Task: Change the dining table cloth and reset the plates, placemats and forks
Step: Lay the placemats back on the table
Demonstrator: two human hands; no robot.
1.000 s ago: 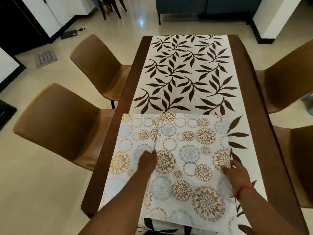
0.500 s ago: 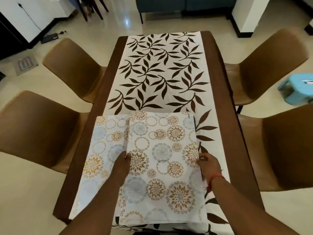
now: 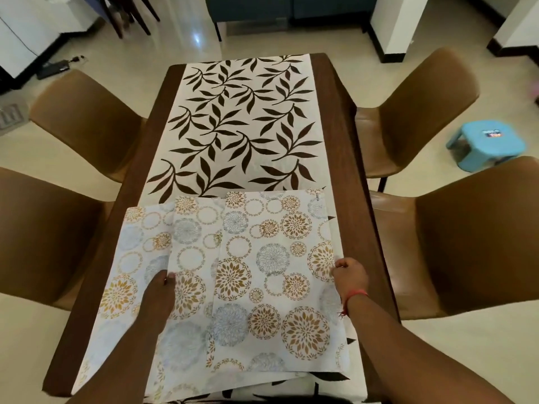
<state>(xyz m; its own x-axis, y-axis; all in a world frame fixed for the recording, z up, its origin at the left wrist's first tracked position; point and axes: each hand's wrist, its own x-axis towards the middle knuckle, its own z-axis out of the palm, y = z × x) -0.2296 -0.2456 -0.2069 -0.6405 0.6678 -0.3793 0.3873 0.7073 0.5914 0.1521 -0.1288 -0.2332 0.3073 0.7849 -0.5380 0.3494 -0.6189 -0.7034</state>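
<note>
I see the folded floral tablecloth (image 3: 262, 272), white with gold and grey-blue round flower and ring prints, lying on the near end of the dining table (image 3: 344, 158). It is partly opened into overlapping layers: the top layer sits to the right, and two lower layers step out to the left, the lowest reaching past the table's left edge. Under it lies the leaf-print tablecloth (image 3: 239, 126), white with dark brown leaves, which runs the length of the table to the far end and leaves a strip of dark wood bare along each long side.

My left hand (image 3: 159, 295) rests on the floral cloth at the edge of the middle layer, fingers curled with the tips at that fold; I cannot tell whether they pinch it or only press on it. My right hand (image 3: 350, 277) grips the right edge of the top layer, thumb on top and fingers curled. A red thread (image 3: 354, 295) circles that wrist.

Four brown chairs flank the table: left near chair (image 3: 43, 237), left far chair (image 3: 84, 112), right far chair (image 3: 417, 112) and right near chair (image 3: 466, 237). A light blue plastic stool (image 3: 485, 144) stands on the pale tiled floor beyond the right chairs. A dark teal sofa (image 3: 291, 7) stands past the far end of the table.
</note>
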